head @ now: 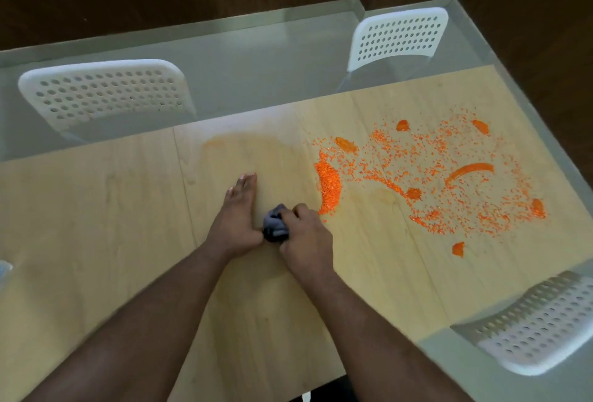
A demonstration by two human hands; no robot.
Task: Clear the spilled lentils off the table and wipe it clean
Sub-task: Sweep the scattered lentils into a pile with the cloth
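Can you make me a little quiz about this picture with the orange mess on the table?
1. True or false: the right hand holds a dark cloth.
2. Where do most of the spilled lentils lie: A) left of the hands, B) right of the hands, C) on a chair?
3. How does the left hand lie on the table?

Key
1. True; its grip is curled round the bunched cloth.
2. B; the lentils spread over the right part of the table, with the thickest heap nearest the right hand.
3. On its edge with the fingers straight, right beside the cloth.
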